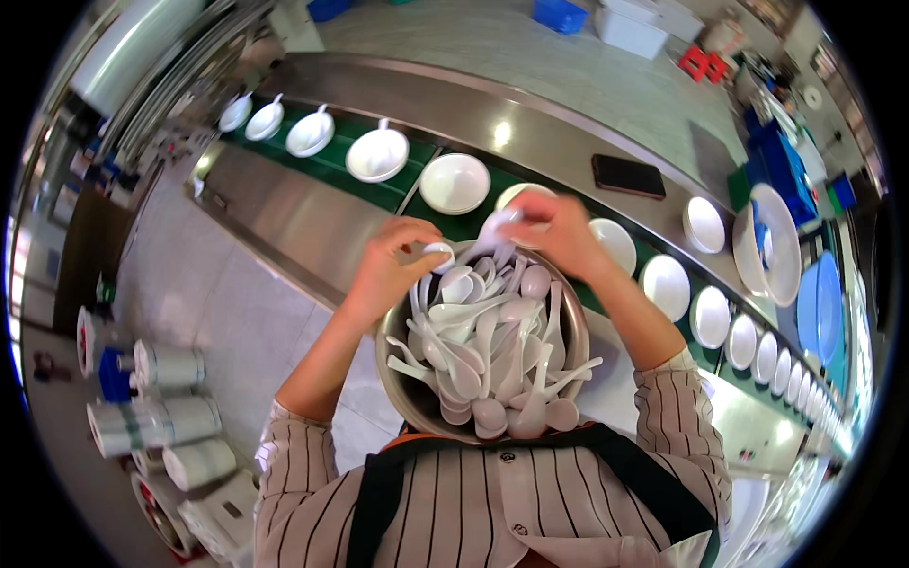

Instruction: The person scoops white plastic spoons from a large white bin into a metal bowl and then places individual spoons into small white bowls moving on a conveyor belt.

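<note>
A steel basin [390, 364] full of white soup spoons [464, 374] sits right in front of my body. At its far left rim my left hand [393, 260] is closed, pinching a white spoon [438, 257] between thumb and fingers. My right hand [559, 232], slightly blurred, is closed on a white spoon [497, 230] over the far rim; whether it holds more than one I cannot tell. Just beyond my hands, a white bowl [454, 184] stands on the green conveyor belt [421, 201]. Another bowl [524, 192] is partly hidden behind my right hand.
Leftward on the belt, several bowls [377, 154] have spoon handles sticking up. Several more bowls [665, 287] line the belt to the right. A black phone [628, 177], a bowl stack [704, 225] and a large white tub [778, 241] stand beyond it. White wrapped rolls [156, 423] lie lower left.
</note>
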Tool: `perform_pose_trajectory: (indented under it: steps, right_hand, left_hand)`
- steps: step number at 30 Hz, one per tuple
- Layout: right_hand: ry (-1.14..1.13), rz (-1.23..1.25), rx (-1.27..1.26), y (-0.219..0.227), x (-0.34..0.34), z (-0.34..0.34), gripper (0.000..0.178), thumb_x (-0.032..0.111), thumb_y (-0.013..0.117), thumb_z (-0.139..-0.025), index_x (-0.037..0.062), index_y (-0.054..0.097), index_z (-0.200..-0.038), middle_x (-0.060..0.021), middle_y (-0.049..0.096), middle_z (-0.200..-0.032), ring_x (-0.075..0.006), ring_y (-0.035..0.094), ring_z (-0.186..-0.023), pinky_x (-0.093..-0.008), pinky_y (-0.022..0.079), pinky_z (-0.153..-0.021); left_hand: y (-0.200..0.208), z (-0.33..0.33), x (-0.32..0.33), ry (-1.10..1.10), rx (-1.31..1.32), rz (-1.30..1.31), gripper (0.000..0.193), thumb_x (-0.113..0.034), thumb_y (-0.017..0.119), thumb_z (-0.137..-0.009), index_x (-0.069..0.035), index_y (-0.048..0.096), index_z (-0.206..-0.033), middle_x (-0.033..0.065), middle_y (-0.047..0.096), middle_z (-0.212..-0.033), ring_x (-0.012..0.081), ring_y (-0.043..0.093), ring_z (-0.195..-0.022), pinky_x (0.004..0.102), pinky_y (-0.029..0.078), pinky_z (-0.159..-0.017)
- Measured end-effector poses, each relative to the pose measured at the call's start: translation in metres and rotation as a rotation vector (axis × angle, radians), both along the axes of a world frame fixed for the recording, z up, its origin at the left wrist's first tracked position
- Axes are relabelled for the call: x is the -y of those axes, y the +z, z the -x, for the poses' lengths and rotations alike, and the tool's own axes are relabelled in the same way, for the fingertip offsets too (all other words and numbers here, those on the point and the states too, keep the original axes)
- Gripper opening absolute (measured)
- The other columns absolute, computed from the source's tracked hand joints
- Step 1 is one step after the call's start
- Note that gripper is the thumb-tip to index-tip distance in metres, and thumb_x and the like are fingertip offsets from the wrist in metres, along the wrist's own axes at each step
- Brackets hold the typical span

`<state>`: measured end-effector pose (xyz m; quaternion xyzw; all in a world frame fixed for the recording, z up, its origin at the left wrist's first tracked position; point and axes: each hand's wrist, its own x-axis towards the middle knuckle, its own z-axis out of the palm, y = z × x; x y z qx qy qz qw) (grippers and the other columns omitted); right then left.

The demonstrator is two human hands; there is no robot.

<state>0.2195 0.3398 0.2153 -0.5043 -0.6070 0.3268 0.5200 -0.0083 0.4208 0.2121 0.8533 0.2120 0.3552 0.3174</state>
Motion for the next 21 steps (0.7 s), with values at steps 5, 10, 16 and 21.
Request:
perform_pose_trajectory:
  steps: [5, 10, 16, 21]
  right_hand:
    - [-0.474, -0.452, 0.601, -0.049, -0.029, -0.058, 0.018, 0.011, 0.069, -0.069, 0.005, 0.061, -0.084, -0.0081, 0.062, -0.08, -0.0224, 0.06, -0.07, -0.0297, 0.047, -0.065]
    - [-0.391, -0.263, 0.685, -0.074, -0.039, -0.037, 0.034, 0.016, 0.066, -0.073, 0.0059, 0.058, -0.104, -0.0107, 0.061, -0.099, -0.0275, 0.057, -0.093, -0.0331, 0.045, -0.082]
    - [-0.141, 0.115, 0.456, -0.016, 0.028, -0.009, 0.029, 0.02, 0.063, -0.078, 0.0054, 0.057, -0.102, -0.0085, 0.063, -0.094, -0.023, 0.06, -0.086, -0.0319, 0.047, -0.074]
    - [-0.235, -0.148, 0.826, -0.008, 0.055, -0.002, 0.025, 0.016, 0.067, -0.071, 0.0043, 0.06, -0.092, -0.0077, 0.062, -0.091, -0.0287, 0.058, -0.08, -0.035, 0.047, -0.068]
  left_hand:
    - [0.026, -0.046, -0.047, -0.113, 0.221, 0.525, 0.008, -0.003, 0.065, -0.076, 0.0, 0.057, -0.079, 0.0036, 0.061, -0.073, 0.009, 0.053, -0.064, 0.0219, 0.043, -0.06]
    - [-0.077, -0.046, -0.144, 0.108, -0.04, -0.179, 0.02, -0.009, 0.068, -0.07, -0.003, 0.06, -0.088, 0.0125, 0.061, -0.091, 0.0253, 0.058, -0.081, 0.0318, 0.046, -0.074]
    - [-0.007, -0.037, -0.072, -0.17, -0.154, -0.157, 0.028, -0.012, 0.07, -0.066, -0.004, 0.061, -0.092, 0.01, 0.056, -0.11, 0.0285, 0.048, -0.105, 0.037, 0.037, -0.091]
    - [0.007, -0.02, -0.023, -0.409, -0.341, -0.282, 0.013, -0.014, 0.067, -0.069, -0.006, 0.061, -0.078, 0.0085, 0.056, -0.105, 0.0263, 0.047, -0.104, 0.0368, 0.036, -0.09]
